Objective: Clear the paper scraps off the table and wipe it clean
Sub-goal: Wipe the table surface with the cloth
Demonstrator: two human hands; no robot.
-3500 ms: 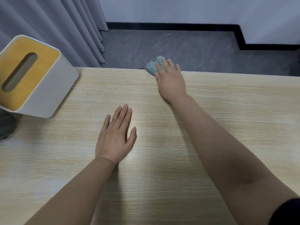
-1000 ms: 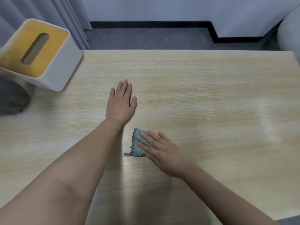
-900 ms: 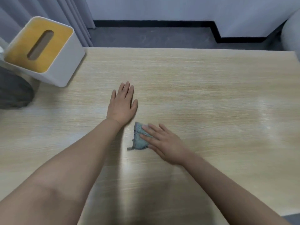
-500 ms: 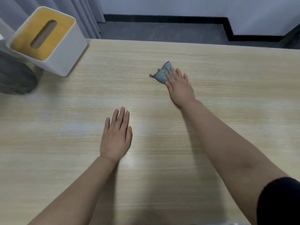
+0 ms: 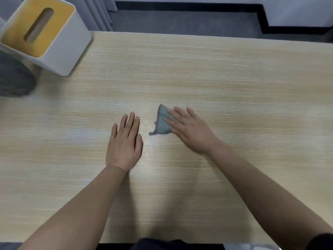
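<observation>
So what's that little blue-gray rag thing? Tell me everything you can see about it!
The rag is a small blue-gray cloth, soft-looking and folded or bunched into a rough triangle, with a darker patterned edge on its left side and a corner trailing toward the lower left. It lies flat on the pale wood-grain table, near the middle. The right hand presses on its right part with straight fingers. The left hand rests flat on the table beside it, not touching it.

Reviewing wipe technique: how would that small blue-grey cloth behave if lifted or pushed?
The cloth looks thin and crumpled, so probably floppy and light. Under the right hand's flat fingers it likely slides easily on the smooth table, perhaps bunching.
</observation>
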